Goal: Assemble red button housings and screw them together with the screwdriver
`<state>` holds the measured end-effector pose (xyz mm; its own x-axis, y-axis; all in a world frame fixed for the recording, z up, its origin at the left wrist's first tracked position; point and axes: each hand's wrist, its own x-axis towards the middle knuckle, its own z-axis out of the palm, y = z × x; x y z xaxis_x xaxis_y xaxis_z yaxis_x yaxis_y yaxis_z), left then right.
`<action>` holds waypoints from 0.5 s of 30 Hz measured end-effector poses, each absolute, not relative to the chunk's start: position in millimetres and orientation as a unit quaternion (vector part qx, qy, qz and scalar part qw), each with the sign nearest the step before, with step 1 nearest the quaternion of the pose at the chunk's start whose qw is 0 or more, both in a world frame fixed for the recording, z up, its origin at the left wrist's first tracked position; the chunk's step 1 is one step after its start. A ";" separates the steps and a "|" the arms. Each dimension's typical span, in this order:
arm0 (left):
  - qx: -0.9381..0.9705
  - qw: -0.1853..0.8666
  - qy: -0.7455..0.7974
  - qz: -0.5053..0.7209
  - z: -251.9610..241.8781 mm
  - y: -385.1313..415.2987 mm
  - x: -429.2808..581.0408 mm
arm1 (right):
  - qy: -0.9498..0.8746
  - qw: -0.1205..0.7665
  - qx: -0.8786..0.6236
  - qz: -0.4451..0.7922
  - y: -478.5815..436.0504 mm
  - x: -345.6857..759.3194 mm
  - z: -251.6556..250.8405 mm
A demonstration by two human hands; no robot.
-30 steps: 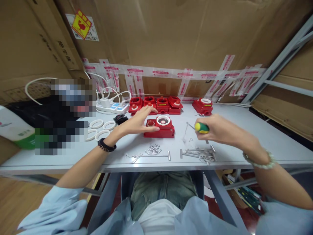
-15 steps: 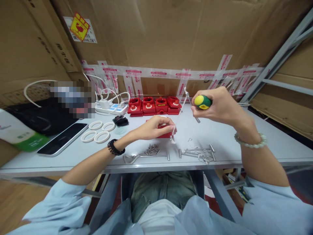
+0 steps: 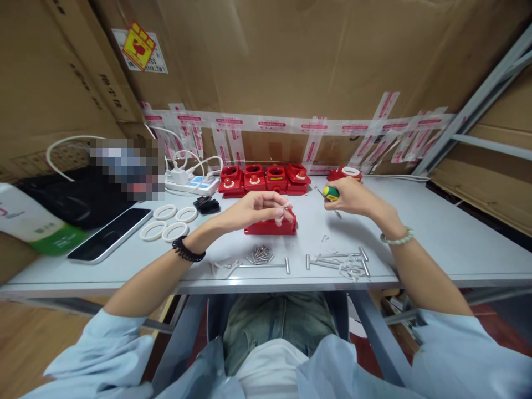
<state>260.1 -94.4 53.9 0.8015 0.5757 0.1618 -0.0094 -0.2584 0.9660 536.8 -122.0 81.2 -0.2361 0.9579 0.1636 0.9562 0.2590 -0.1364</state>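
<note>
My left hand (image 3: 262,210) is closed on the end of a thin white cord (image 3: 286,206), just above a red box (image 3: 270,228) on the table. My right hand (image 3: 351,197) grips a screwdriver (image 3: 331,193) with a green and yellow handle, to the right of the box. A metal rod shows beside that hand. Behind my left hand stands a row of red housings (image 3: 254,180). Small screws (image 3: 260,255) lie in front of the box.
Metal T-shaped rods (image 3: 266,266) and tangled cord lie along the front edge. White rings (image 3: 165,211), a phone (image 3: 110,235), black pieces (image 3: 208,205) and a power strip (image 3: 195,182) are on the left. Another red housing (image 3: 344,173) sits behind my right hand.
My right hand has lowered and moved left with the screwdriver, revealing the red housing behind it. The cord no longer stretches up between my hands. My left hand has risen slightly off the red box.
</note>
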 end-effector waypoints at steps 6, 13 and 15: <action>0.767 0.544 0.197 0.276 50.2 -89.2 257.0 | -0.790 0.020 -0.613 0.006 -121.0 532.7 67.2; 0.758 0.549 0.206 0.284 39.4 -87.0 263.0 | -0.800 0.000 -0.600 0.000 -118.9 532.6 55.3; 0.769 0.530 0.201 0.296 37.0 -86.7 264.1 | -0.797 -0.009 -0.604 0.012 -119.0 534.3 52.4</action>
